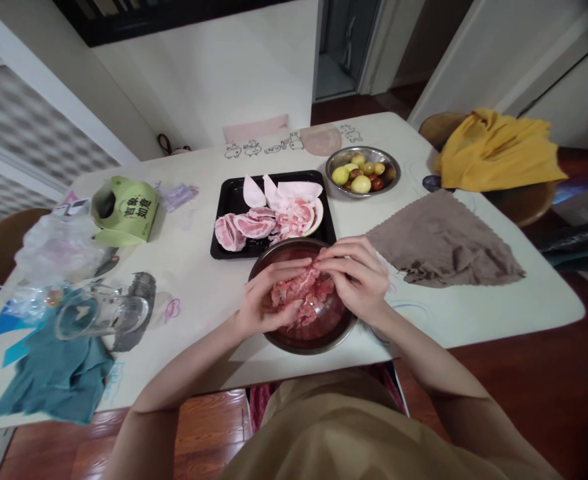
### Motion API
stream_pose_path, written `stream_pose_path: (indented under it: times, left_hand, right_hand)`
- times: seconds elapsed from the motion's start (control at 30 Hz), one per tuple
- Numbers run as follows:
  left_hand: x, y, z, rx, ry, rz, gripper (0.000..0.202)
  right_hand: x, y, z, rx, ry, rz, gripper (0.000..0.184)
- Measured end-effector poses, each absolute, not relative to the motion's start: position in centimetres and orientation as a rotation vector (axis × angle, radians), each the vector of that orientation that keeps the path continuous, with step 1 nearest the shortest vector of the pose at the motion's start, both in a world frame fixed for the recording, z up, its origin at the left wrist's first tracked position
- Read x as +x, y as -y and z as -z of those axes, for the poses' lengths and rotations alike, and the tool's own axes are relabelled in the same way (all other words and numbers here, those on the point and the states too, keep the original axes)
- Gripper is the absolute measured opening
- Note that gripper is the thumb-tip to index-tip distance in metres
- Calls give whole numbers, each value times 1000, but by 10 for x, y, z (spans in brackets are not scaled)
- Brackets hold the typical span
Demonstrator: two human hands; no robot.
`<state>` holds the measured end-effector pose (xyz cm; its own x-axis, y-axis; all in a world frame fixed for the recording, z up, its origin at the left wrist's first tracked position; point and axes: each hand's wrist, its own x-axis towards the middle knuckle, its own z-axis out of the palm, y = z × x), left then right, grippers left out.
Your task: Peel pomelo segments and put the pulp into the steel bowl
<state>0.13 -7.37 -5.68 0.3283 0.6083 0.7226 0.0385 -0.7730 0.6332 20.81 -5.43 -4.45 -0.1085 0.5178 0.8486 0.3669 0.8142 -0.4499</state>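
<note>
A steel bowl (294, 341) stands at the near edge of the white table (199, 293) and holds pink pomelo flesh (314, 308). Over the bowl, my left hand (263, 301) and my right hand (358, 275) both grip one piece of pomelo (298, 285), fingers meeting at its top. Just behind the bowl lies a black tray (229, 193) with peeled pomelo segments (244, 228) and pieces of white pith and rind (279, 193).
A steel bowl of small fruit (363, 172) sits behind on the right, a brown cloth (439, 243) beside it. At left are a glass jug (101, 313), a teal cloth (54, 377), a green box (127, 210), plastic bags. A yellow cloth (499, 150) drapes a chair.
</note>
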Motion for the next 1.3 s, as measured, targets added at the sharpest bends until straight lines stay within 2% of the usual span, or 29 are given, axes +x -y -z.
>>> stream_pose_path:
  times: [0.1, 0.23, 0.3, 0.5, 0.6, 0.73, 0.87, 1.1, 1.3]
  left_hand:
    - [-1, 73, 54, 1949, -611, -1387, 37]
    - [-2, 69, 50, 1820, -702, -1222, 58]
    - [-3, 65, 49, 1876, -727, -1128, 62]
    - [-2, 61, 49, 1999, -863, -1287, 27]
    - [-1, 63, 48, 1993, -870, -1383, 18]
    - [0, 68, 50, 2018, -855, -1457, 19]
    - [1, 70, 51, 2041, -824, -1490, 23]
    - [4, 76, 51, 2093, -928, -1535, 20]
    - [3, 77, 52, 2087, -912, -1533, 23]
  right_hand:
    - [210, 51, 49, -589, 1777, -222, 33]
    - [210, 49, 52, -484, 1858, -307, 33]
    - [211, 47, 53, -464, 1881, -298, 30]
    - [210, 48, 50, -557, 1926, -223, 25]
    - [206, 57, 50, -623, 1913, -240, 16]
    - [199, 69, 50, -702, 1874, -173, 26]
    - [197, 75, 46, -756, 1818, -127, 19]
    - [196, 85, 46, -851, 1886, 70, 33]
    - [193, 87, 47, -848, 1848, 60, 26]
